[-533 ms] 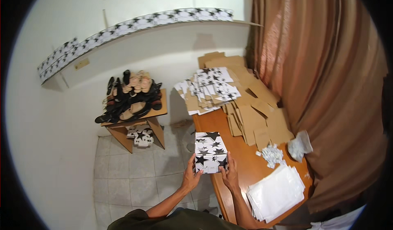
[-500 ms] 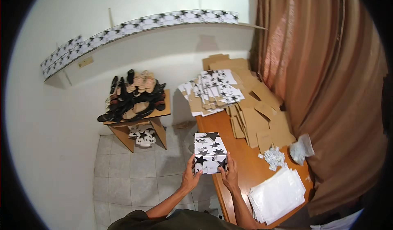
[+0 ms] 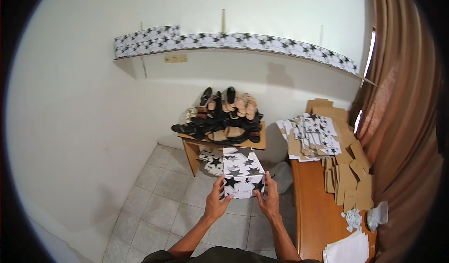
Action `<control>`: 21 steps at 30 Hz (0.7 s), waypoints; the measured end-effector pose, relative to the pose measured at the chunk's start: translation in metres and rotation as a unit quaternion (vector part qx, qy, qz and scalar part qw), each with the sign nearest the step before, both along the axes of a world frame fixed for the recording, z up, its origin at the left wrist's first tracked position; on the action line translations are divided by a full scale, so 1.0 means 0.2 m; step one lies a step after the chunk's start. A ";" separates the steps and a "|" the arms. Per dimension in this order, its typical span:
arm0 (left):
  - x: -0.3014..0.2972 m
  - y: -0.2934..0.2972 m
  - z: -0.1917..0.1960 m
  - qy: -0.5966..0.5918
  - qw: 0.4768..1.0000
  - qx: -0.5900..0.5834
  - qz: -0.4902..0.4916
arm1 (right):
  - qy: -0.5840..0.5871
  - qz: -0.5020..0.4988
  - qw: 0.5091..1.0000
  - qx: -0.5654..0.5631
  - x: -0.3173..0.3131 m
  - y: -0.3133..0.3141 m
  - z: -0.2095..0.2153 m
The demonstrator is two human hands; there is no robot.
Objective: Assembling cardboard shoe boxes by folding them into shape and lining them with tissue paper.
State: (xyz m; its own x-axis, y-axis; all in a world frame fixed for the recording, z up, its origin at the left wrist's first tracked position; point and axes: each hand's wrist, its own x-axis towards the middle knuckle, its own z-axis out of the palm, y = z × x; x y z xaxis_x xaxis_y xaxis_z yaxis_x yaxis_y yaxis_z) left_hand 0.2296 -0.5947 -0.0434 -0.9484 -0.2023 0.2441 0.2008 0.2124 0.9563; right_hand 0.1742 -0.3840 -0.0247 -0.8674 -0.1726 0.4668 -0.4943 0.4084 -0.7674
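Observation:
Between my two hands is a white shoe box (image 3: 243, 171) printed with black and grey stars, its lid closed. My left hand (image 3: 217, 200) grips its left side, thumb on the near face. On the opposite side my right hand (image 3: 269, 197) holds it the same way. The box is in the air over the tiled floor, left of the wooden table (image 3: 311, 216). Beyond it a small table (image 3: 259, 141) carries a pile of shoes and sandals (image 3: 224, 118), black and beige. Star-printed cardboard (image 3: 215, 162) lies beneath that table, partly hidden by the box.
Star-printed boxes (image 3: 243, 40) line a long wall shelf. On the wooden table lie flattened star-printed cardboard (image 3: 315, 134), brown cardboard pieces (image 3: 348, 178), crumpled paper (image 3: 353, 219), a clear plastic bag (image 3: 376, 216) and white sheets (image 3: 346, 249). A brown curtain (image 3: 407, 122) hangs at right.
My view has swung left, so the table and curtain sit farther right. The box, still in both hands, has moved from beside the wooden table's edge toward the shoe table.

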 end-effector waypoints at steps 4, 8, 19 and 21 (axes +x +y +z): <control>-0.01 -0.38 0.17 0.057 0.997 -0.014 0.043 | 0.086 0.043 0.995 -0.024 -0.12 -0.40 0.08; -0.03 -0.71 0.35 0.089 0.992 -0.015 0.089 | 0.169 0.073 0.983 0.026 -0.18 -0.77 0.33; -0.45 -1.37 0.92 0.225 0.963 -0.085 0.122 | 0.345 0.082 0.934 -0.044 -0.74 -1.52 0.77; -0.55 -1.46 1.02 0.235 0.959 -0.094 0.127 | 0.367 0.079 0.925 -0.061 -0.88 -1.64 0.84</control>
State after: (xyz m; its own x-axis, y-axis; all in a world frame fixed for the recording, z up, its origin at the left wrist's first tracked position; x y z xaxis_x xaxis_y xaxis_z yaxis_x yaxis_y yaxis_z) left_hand 0.1199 -0.8861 0.1606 -0.6507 -0.3224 0.6875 0.5194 0.4714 0.7127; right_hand -0.0018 -0.7111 0.1441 -0.2766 -0.1771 0.9445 -0.9467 0.2190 -0.2362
